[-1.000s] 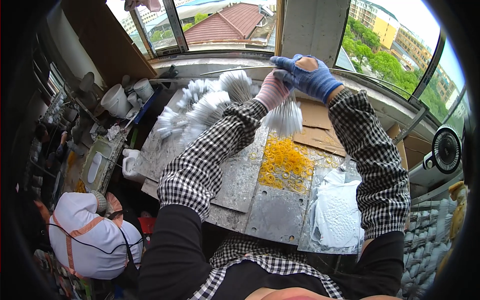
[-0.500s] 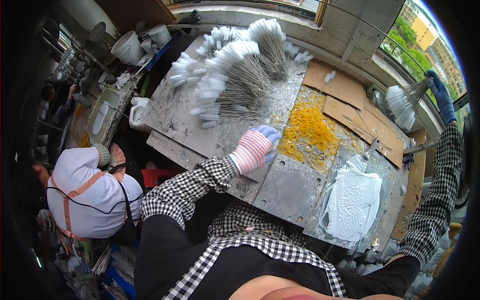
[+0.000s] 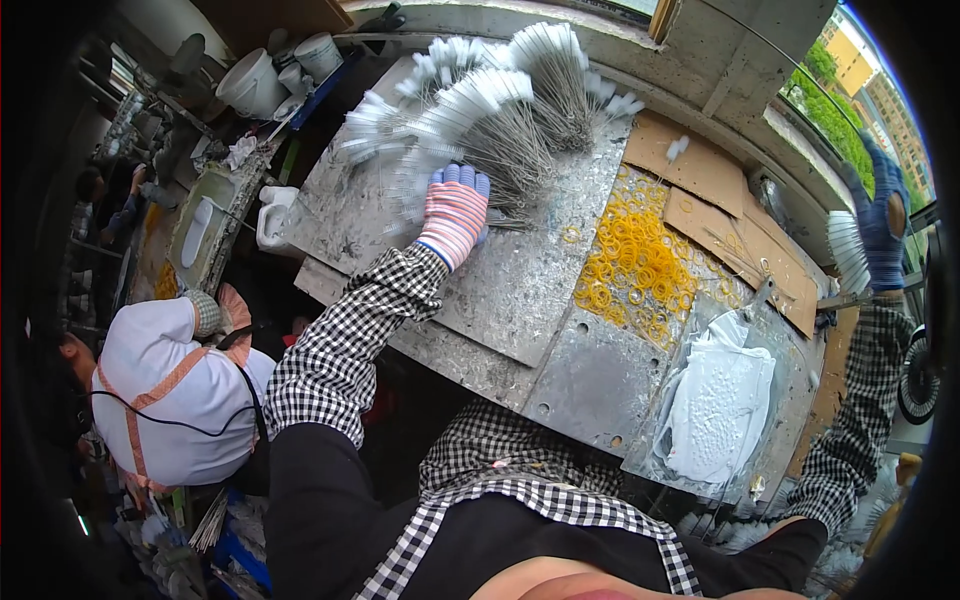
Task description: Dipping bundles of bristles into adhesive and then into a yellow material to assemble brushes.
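My left hand (image 3: 457, 215), in a red-striped glove with blue fingertips, is closed over the wire stems of the nearest brushes in a heap of white-bristled wire brushes (image 3: 475, 105). Bristles just left of that hand are blurred; its fingers partly hide the stems. At the far right, my right hand (image 3: 885, 215) is raised in a blue glove, with its fingers stretched up and apart. Beside its palm is a fanned bunch of white brushes (image 3: 848, 250), whose stems are hidden behind the hand.
Yellow rings (image 3: 640, 270) lie spread over the table (image 3: 510, 300). White paste (image 3: 720, 400) covers a plate at the near right. Cardboard sheets (image 3: 735, 235) lie by the window wall. A person in a white top (image 3: 175, 395) sits at left, near a white jug (image 3: 275, 220).
My left hand has moved left and away from me, onto the brush heap. My right hand has opened its fingers; the brush bunch it held now sits lower, beside the palm.
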`<action>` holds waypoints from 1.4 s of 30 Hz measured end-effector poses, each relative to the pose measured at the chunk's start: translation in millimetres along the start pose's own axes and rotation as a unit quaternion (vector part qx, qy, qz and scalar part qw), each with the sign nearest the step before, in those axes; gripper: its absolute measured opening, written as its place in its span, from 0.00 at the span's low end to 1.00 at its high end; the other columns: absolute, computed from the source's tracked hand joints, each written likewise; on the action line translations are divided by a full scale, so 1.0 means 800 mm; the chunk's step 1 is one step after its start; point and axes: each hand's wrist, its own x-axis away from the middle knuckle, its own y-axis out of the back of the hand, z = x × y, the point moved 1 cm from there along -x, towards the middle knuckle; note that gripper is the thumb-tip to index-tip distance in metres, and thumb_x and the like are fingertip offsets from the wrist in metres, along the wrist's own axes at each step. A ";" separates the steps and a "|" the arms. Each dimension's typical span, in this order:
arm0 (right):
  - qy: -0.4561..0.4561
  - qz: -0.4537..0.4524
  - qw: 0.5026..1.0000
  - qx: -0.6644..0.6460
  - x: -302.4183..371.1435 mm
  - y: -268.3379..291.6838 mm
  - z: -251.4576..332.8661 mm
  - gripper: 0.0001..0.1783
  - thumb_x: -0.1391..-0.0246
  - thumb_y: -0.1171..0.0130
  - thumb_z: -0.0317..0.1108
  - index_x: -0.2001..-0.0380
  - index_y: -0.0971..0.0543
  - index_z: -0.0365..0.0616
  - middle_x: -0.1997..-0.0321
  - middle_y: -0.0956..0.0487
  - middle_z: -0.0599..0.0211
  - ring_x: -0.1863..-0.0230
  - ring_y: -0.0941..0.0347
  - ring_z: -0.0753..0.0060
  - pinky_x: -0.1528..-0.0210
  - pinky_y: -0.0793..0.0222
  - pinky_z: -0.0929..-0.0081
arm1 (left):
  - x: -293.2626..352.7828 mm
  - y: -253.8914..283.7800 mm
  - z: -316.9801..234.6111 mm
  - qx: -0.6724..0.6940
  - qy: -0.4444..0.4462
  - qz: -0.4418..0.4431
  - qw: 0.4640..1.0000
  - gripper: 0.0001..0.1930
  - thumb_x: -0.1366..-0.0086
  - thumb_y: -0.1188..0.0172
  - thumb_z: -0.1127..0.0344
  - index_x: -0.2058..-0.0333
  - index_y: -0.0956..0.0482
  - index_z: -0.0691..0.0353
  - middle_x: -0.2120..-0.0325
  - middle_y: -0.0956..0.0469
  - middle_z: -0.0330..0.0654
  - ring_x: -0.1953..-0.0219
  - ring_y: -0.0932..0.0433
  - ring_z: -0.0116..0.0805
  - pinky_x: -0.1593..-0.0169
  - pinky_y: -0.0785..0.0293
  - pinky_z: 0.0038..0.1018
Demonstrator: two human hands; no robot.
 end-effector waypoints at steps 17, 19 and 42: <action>0.047 0.215 0.876 -0.428 -0.129 -0.332 0.555 0.13 0.44 0.40 0.43 0.57 0.14 0.59 0.57 0.19 0.62 0.52 0.21 0.54 0.50 0.24 0.60 | 0.019 -0.072 -0.001 -0.023 -0.103 -0.297 0.949 0.29 0.39 0.50 0.59 0.39 0.32 0.59 0.47 0.27 0.46 0.42 0.30 0.46 0.34 0.39 0.50; 0.045 0.255 0.872 -0.415 -0.134 -0.343 0.539 0.16 0.46 0.40 0.44 0.55 0.14 0.61 0.53 0.20 0.61 0.49 0.22 0.54 0.45 0.25 0.60 | 0.022 -0.088 -0.022 -0.023 -0.096 -0.274 0.957 0.28 0.41 0.49 0.59 0.40 0.30 0.57 0.53 0.26 0.41 0.46 0.27 0.42 0.40 0.34 0.46; 0.002 0.220 0.908 -0.357 -0.142 -0.330 0.507 0.27 0.44 0.41 0.57 0.51 0.22 0.47 0.52 0.20 0.55 0.48 0.23 0.50 0.47 0.26 0.55 | -0.011 -0.043 0.022 0.150 -0.080 -0.106 0.980 0.41 0.50 0.31 0.49 0.39 0.31 0.62 0.42 0.31 0.52 0.37 0.35 0.51 0.34 0.40 0.49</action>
